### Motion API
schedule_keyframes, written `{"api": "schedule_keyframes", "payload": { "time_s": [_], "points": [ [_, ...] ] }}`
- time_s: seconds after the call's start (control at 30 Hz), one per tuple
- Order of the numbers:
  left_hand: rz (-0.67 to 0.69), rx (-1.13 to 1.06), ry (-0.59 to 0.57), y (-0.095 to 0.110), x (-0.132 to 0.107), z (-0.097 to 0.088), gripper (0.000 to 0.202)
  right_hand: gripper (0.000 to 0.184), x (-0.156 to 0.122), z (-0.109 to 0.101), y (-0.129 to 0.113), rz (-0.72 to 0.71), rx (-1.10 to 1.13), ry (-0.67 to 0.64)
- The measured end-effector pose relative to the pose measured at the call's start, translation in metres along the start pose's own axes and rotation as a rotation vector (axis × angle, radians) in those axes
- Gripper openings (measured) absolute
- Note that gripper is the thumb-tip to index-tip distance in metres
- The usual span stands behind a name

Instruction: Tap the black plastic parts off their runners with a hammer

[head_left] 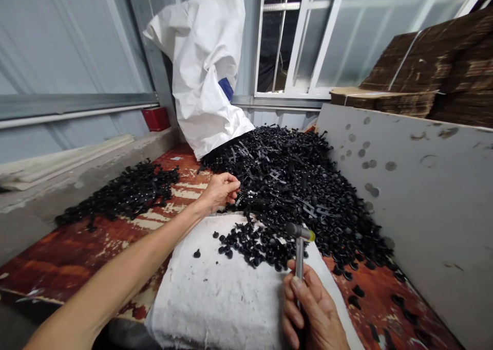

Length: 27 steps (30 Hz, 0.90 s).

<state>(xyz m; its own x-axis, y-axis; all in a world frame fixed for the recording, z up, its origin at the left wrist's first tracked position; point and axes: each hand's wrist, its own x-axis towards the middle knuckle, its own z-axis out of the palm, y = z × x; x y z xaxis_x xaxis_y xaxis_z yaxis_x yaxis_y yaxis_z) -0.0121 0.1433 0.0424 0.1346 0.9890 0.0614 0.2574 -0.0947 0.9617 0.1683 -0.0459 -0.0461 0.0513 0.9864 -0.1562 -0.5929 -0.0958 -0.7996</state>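
Observation:
My right hand [311, 304] is wrapped round the handle of a small mallet [300, 252], held upright with its head at the top; one face of the head is yellow, the other dark. Over the near left edge of a big heap of small black plastic parts [285, 170], my left hand [220, 191] is closed in a pinch. Whatever its fingertips hold, if anything, is too small to make out. A white cloth [219, 293] lies in front of me, with loose black round-headed pieces [262, 244] scattered on its far part.
Another black pile [127, 190] lies on the worn red board [42, 257] at left. A large white sack [208, 57] stands behind the heap. Along the right runs a grey panel [416, 185], with stacked flattened cardboard [431, 67] beyond it. A red box [155, 118] sits near the wall.

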Motion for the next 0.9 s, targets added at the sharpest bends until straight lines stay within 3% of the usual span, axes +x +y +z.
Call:
{"api": "schedule_keyframes", "payload": {
  "time_s": [0.2,0.3,0.47,0.57,0.67,0.8,0.9],
  "points": [
    [-0.106,-0.235,-0.156,0.004,-0.062,0.010,0.024,0.035,0.000,0.008,-0.005,-0.129,-0.079,0.047],
    [-0.185,-0.244,-0.249,0.001,-0.100,0.022,0.029,0.037,-0.001,0.009,-0.006,-0.172,-0.102,0.039],
    [-0.342,-0.112,-0.447,-0.006,-0.148,0.033,0.038,0.043,-0.005,0.007,-0.006,-0.119,-0.129,0.063],
    [-0.395,0.038,-0.620,-0.007,-0.157,0.026,0.036,0.045,-0.006,0.007,-0.009,-0.072,-0.162,0.046],
    [-0.279,0.230,-0.784,-0.004,-0.154,0.018,0.028,0.043,-0.006,0.008,-0.011,-0.007,-0.215,-0.012],
    [-0.113,0.265,-0.802,0.001,-0.146,0.024,0.017,0.041,-0.005,0.011,-0.012,0.038,-0.286,-0.060],
    [-0.137,0.126,-0.853,0.000,-0.143,0.037,0.021,0.041,-0.005,0.012,-0.011,0.025,-0.317,-0.050]
  ]
}}
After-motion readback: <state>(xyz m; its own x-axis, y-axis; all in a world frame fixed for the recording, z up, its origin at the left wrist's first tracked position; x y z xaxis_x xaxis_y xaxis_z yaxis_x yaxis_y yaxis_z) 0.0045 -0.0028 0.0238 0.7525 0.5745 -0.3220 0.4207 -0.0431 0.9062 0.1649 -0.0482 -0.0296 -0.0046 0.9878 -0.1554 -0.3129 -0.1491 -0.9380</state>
